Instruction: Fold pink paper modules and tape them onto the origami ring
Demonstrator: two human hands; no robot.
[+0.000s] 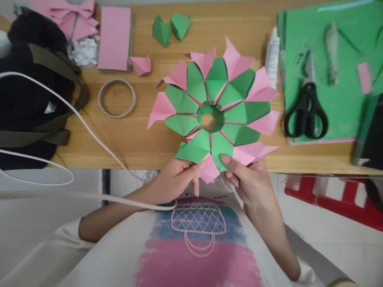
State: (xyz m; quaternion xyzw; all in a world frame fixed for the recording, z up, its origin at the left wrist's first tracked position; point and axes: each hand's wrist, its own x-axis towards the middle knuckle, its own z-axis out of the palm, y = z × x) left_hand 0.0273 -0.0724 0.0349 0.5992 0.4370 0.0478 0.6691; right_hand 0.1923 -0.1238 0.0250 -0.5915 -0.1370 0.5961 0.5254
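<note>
A ring-shaped folded paper flower (216, 75) of green and pink pieces is held up over the table's near edge, with a round hole in its middle. My left hand (182, 175) pinches a pink petal at the lower left, thumb on top. On the lower right, my right hand (243, 177) grips a green petal, its thumb pressed on the paper. The fingers beneath the flower are partly hidden.
Two green folded pieces (161, 31) and a pink one (140, 65) lie on the table (143, 147). Nearby are a tape roll (101, 97), pink paper stack (114, 38), glue tube (272, 57), scissors (306, 105), box cutter (332, 54), black bag (32, 99) and white cable (89, 129).
</note>
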